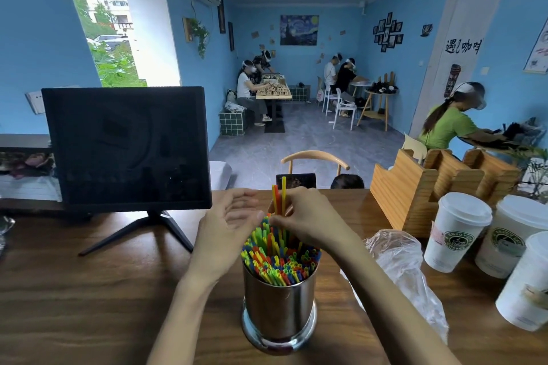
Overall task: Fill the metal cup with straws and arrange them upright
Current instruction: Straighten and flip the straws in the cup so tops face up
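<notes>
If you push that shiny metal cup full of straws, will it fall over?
Probably not easily: the shiny metal cup stands on a flared base wider than its body. It is tall and packed with colourful plastic straws, so a push near the rim might tip it. On the smooth wooden table it may slide instead.

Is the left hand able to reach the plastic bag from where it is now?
Probably not directly: the plastic bag lies right of the metal cup, and the right hand is between it and the left hand.
</notes>
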A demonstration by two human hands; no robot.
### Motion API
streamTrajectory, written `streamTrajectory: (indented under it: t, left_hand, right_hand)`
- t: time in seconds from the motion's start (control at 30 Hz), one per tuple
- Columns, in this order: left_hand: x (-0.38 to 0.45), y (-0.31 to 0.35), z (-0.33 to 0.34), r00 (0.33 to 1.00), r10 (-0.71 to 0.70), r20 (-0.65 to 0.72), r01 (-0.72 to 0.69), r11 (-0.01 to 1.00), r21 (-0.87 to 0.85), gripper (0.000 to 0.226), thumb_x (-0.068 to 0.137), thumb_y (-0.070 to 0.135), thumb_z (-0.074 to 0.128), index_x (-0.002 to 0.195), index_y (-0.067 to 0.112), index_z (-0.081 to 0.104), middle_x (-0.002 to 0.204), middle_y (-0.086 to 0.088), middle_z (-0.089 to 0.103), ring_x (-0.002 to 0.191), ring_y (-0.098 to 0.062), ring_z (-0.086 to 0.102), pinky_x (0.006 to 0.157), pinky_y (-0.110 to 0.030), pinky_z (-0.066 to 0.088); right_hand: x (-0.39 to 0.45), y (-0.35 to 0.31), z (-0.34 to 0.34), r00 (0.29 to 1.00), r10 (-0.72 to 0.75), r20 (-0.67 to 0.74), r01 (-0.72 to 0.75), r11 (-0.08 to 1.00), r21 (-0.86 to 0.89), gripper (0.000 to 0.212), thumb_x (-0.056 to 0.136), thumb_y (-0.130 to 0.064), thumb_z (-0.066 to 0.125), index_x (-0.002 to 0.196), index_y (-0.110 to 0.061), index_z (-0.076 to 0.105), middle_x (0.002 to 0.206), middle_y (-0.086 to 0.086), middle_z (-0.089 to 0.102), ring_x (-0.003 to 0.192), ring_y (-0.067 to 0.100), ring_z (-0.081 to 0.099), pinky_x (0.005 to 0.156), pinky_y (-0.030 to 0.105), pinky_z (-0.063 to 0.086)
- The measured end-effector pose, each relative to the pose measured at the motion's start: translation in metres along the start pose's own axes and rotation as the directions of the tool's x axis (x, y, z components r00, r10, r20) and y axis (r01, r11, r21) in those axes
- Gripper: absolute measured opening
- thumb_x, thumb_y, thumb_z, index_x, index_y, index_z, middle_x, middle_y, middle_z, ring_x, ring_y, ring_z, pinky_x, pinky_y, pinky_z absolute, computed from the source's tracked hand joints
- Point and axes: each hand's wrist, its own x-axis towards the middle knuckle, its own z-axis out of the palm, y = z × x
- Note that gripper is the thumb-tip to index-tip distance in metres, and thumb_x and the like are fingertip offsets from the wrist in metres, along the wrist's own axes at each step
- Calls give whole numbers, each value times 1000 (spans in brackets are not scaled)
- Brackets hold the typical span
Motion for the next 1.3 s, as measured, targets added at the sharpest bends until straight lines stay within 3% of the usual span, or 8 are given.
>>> streamTrajectory:
  t: [0.17, 0.33, 0.43, 0.57, 0.7, 0.97, 1.13, 1.3]
  left_hand:
    - [-4, 16, 11, 986, 162, -47, -162, 987, 6, 47, 88, 19, 77, 129, 36, 64, 111, 11, 72, 97, -5, 70, 78, -18, 57]
    - [-6, 8, 21, 951, 306, -36, -283, 913, 295, 30, 87, 18, 78, 113, 33, 76, 104, 20, 70, 97, -2, 67, 82, -28, 59]
    - [-6, 6, 23, 945, 323, -54, -295, 911, 289, 50, 85, 20, 80, 130, 35, 65, 110, 18, 62, 104, -2, 61, 85, -13, 50]
    - [-5, 0, 27, 939, 342, 35, -330, 867, 373, 43, 91, 23, 74, 127, 44, 66, 120, 25, 59, 117, -1, 58, 96, -32, 55]
    - [-6, -2, 28, 952, 305, -28, -284, 912, 295, 59, 90, 20, 76, 135, 51, 53, 119, 27, 55, 116, 0, 58, 92, -23, 53]
    - [-3, -5, 29, 954, 288, 87, -301, 909, 288, 61, 100, 18, 61, 141, 59, 41, 145, 28, 48, 141, -3, 41, 115, -38, 40]
    - [-2, -12, 25, 946, 310, 91, -322, 878, 353, 49, 100, 17, 60, 133, 52, 55, 131, 29, 56, 128, -4, 51, 106, -31, 45]
    - [-3, -14, 23, 942, 318, 110, -335, 852, 403, 35, 101, 29, 57, 129, 47, 62, 116, 24, 60, 116, -8, 55, 95, -28, 48]
  right_hand:
    - [1, 2, 4, 999, -32, 39, 30, 999, 33, 15, 89, -39, 72, 95, -24, 72, 99, 0, 74, 93, 20, 68, 82, 36, 52]
    - [-3, 5, 8, 996, -64, 62, 62, 997, 39, 24, 98, -34, 59, 111, -19, 72, 107, 5, 73, 100, 24, 65, 86, 43, 52]
    - [-5, 8, 9, 997, -35, 72, 30, 997, 65, 22, 99, -32, 56, 101, -16, 70, 100, 4, 71, 93, 22, 65, 84, 45, 53]
    - [-6, 12, 12, 999, -38, 28, 34, 990, 140, 12, 96, -26, 58, 102, -23, 68, 99, -4, 72, 91, 15, 66, 75, 31, 50]
    - [-7, 11, 15, 999, -40, 28, 35, 986, 165, 13, 97, -32, 57, 99, -22, 65, 94, -7, 70, 88, 10, 64, 74, 30, 50]
    - [-8, 9, 18, 997, -74, -21, 77, 978, 196, 23, 99, -32, 57, 120, -22, 57, 106, -5, 70, 98, 13, 65, 73, 19, 43]
    - [-8, 8, 19, 994, -107, -22, 109, 975, 192, 13, 101, -28, 53, 108, -19, 59, 102, -1, 70, 95, 16, 64, 78, 30, 47]
    - [-7, 13, 20, 996, -91, 19, 85, 970, 230, 19, 102, -28, 48, 117, -18, 55, 111, 0, 68, 103, 17, 63, 89, 38, 51]
